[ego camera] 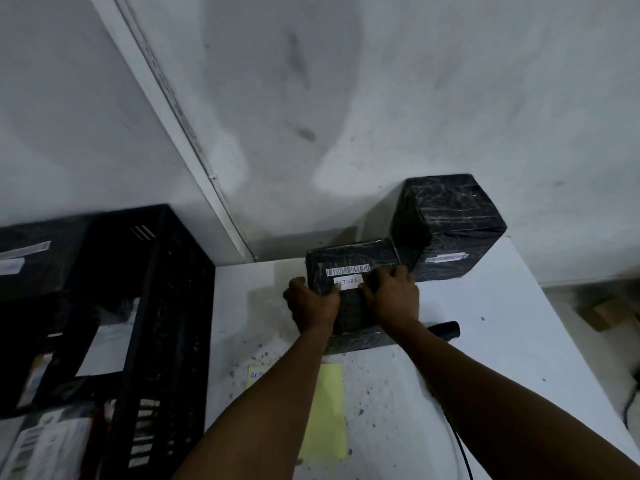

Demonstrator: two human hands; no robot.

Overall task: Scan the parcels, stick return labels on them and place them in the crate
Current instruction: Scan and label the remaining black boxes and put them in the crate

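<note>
Labelling is under way on one black-wrapped parcel (349, 292) lying on the counter (485, 341): the left hand (313, 303) and right hand (393, 294) press a white return label (347, 283) flat just below its barcode, fingers curled over the parcel's edges. A larger parcel (446, 226) behind it shows no return label yet. The crate (173, 323) at the left already holds parcels. A yellow label sheet (327, 414) lies nearer, the scanner (445, 330) beside the right wrist.
</note>
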